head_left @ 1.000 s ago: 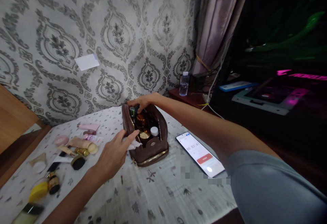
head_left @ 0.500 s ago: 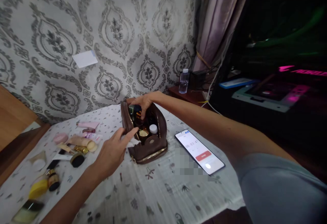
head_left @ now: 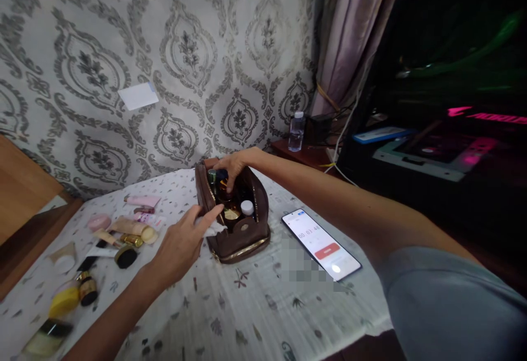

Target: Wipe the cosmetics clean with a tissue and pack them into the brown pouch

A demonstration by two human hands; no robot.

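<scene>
Two hands work at the open brown pouch point(head_left: 234, 224) on the surface point(head_left: 255, 306). The right hand point(head_left: 233, 164) reaches in from the far end, fingers curled down onto an amber bottle point(head_left: 224, 188) directly beneath them. The left hand point(head_left: 181, 246) pinches a white tissue point(head_left: 212, 230) at the near rim. The pouch's long axis runs away from the person. Compared with a second ago, little has shifted; the right fingers sit slightly deeper.
</scene>
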